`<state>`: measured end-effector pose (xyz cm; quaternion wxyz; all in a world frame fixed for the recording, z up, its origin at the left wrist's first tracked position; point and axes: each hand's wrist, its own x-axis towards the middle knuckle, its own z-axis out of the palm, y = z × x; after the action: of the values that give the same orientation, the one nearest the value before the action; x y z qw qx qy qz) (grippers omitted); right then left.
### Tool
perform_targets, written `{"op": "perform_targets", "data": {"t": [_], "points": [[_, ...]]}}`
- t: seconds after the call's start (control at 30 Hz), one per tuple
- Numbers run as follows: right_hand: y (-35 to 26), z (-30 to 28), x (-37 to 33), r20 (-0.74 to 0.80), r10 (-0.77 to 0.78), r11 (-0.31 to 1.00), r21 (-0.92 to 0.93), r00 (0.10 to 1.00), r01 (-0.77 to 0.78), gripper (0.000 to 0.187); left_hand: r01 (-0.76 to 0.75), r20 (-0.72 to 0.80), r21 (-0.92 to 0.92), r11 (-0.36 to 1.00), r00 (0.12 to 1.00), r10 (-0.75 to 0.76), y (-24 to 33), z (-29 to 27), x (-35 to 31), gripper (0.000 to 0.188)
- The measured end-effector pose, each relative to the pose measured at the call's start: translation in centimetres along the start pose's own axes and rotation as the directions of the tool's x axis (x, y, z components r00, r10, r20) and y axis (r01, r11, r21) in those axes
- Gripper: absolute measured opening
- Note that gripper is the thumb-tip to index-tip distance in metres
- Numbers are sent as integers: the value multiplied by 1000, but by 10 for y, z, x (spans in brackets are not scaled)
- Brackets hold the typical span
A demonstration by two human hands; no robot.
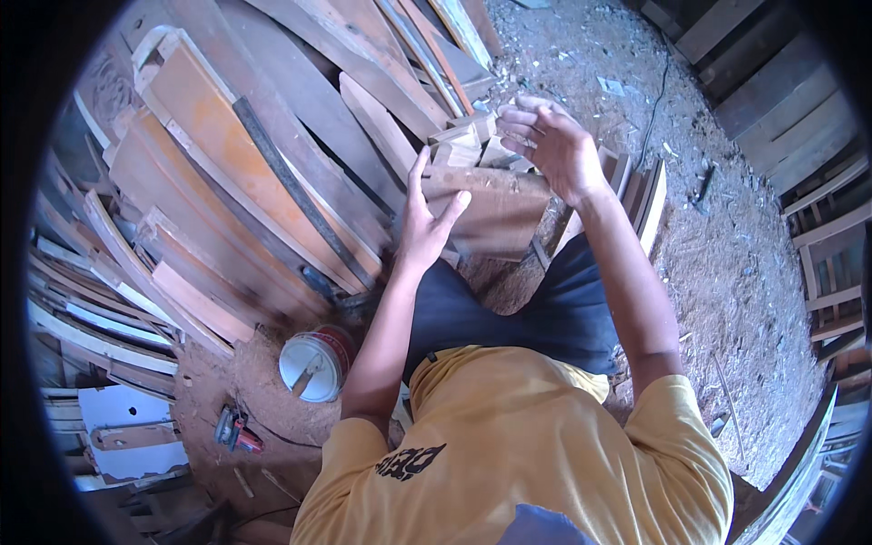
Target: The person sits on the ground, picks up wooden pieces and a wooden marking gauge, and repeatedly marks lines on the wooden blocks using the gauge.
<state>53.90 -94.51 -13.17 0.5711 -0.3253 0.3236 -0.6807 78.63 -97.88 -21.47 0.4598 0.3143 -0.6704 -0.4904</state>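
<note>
Between my knees stands a brown wooden board (pixel 495 213) with its broad face toward me. My left hand (pixel 427 222) is at the board's left side, fingers stretched out along the edge and thumb spread across in front of its face. Whether the palm presses on the wood cannot be made out. Above the board's right end my right hand (pixel 559 150) is raised, with its fingers apart and loosely bent and nothing visible in them. Just beyond the board lies a pile of short pale wood offcuts (pixel 468 136), partly covered by the right hand.
Long planks and curved panels (pixel 218 118) lean in a dense stack at the left. A white bucket (pixel 313 363) stands by my left arm, near a red power tool (pixel 238 431) on the dusty floor. A dark cable (pixel 656 109) crosses the ground at right; more timber (pixel 772 100) lines the far right.
</note>
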Motion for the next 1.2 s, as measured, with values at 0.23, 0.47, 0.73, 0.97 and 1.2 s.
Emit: {"op": "perform_targets", "data": {"t": [0.23, 0.47, 0.73, 0.97, 1.2], "points": [[61, -113, 28, -408, 211, 966, 223, 888, -127, 33, 93, 95, -17, 996, 991, -91, -10, -25, -3, 61], [200, -150, 48, -457, 570, 789, 73, 683, -610, 38, 89, -156, -47, 995, 983, -95, -18, -63, -42, 46], [140, -17, 10, -384, -370, 763, -645, 846, 41, 35, 157, -389, 146, 977, 917, -89, -14, -64, -69, 49], [72, 57, -59, 390, -465, -214, -921, 795, 327, 80, 113, -374, 201, 973, 927, -30, -17, -34, -65, 58], [90, 107, -109, 431, 73, -345, -835, 899, 428, 100, 161, -367, 290, 943, 929, -46, -9, -40, -68, 43]]}}
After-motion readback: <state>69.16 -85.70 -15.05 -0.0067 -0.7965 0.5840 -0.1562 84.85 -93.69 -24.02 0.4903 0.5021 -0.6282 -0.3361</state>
